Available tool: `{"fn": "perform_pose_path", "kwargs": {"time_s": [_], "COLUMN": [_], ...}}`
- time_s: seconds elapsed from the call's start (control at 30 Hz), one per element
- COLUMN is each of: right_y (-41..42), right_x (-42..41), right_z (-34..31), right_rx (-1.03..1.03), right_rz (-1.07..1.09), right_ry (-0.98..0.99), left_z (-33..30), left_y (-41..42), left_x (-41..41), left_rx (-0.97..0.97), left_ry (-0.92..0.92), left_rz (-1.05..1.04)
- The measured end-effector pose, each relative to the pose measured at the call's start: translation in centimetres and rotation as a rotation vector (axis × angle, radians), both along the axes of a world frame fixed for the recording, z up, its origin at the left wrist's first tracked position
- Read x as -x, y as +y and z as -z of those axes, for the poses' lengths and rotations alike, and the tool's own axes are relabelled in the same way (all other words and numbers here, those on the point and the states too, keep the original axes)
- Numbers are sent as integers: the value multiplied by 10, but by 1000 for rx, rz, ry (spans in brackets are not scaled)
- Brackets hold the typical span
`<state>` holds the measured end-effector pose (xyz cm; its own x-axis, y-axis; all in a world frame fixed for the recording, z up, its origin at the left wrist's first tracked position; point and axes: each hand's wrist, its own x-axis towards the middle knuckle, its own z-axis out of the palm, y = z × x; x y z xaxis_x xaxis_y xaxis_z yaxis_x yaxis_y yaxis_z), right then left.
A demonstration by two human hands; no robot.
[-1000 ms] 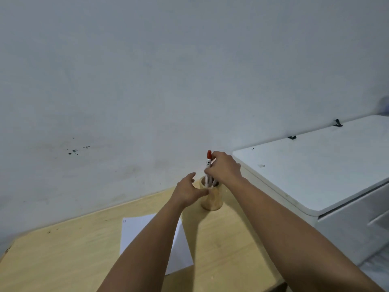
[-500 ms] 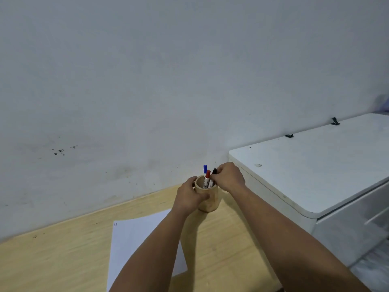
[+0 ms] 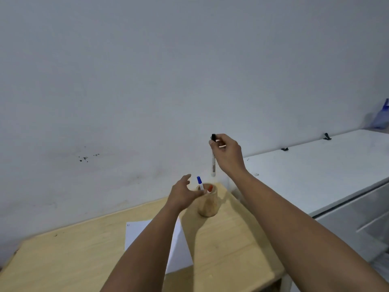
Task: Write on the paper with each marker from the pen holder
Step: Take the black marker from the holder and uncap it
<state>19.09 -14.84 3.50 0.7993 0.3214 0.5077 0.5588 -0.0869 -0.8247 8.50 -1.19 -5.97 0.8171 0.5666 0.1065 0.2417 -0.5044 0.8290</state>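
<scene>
A round wooden pen holder (image 3: 208,205) stands near the back right of the wooden table (image 3: 231,245). A blue-capped marker (image 3: 199,182) and a red-capped marker (image 3: 209,189) stick out of it. My right hand (image 3: 228,153) is above the holder, pinching a black-capped marker (image 3: 213,159) near its cap; the marker hangs upright, clear of the holder. My left hand (image 3: 182,193) hovers just left of the holder with fingers spread, holding nothing. A white sheet of paper (image 3: 134,234) lies on the table, partly hidden under my left forearm.
A white chest-like cabinet (image 3: 315,169) stands right of the table, its lid level with my right hand. A blue plastic bag (image 3: 382,118) sits at its far right. A grey wall rises behind the table.
My right hand has lifted the black-capped marker up out of the holder. My left hand has let go of the holder and opened beside it.
</scene>
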Motion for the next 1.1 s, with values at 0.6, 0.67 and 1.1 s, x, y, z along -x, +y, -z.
{"fn": "perform_pose_path", "kwargs": {"time_s": [0.6,0.67,1.1], "right_y": [105,117,141], "right_x": [182,192,128], "right_z": [31,40,95], "right_rx": [461,470,343], "right_rz": [-727,-769,-428], "right_ry": [172,154,290], "left_z": [-41,-34,32], "left_y": [91,100,166], "left_x": [200,210,246], "left_rx": [-20,-19,-657], "left_ry": [-196,-183,380], "left_rz": [-378,-396,-525]}}
